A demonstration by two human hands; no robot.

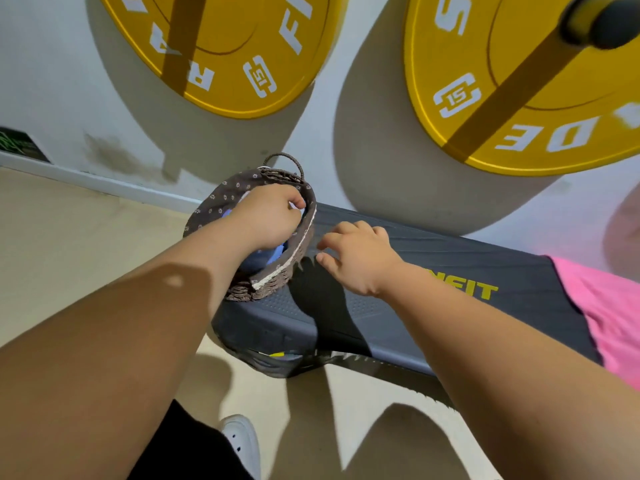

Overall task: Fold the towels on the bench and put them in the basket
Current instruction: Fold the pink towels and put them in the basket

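Yellow letters ending in "NFIT" show on the dark counter [450, 258], the start covered by the right wrist. Both yellow weight plates [519, 81] read "15". The basket [277, 271] sits at the counter's left end. The left hand [270, 216] reaches inside, its grip closed on a bluish towel [277, 252], mostly hidden. The right hand [360, 258] hovers beside the basket, grip open and empty. A pink towel [609, 313] lies at the right, cut off, its long axis unclear.

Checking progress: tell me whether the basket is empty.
Not empty: blue cloth shows inside the basket under the left hand.
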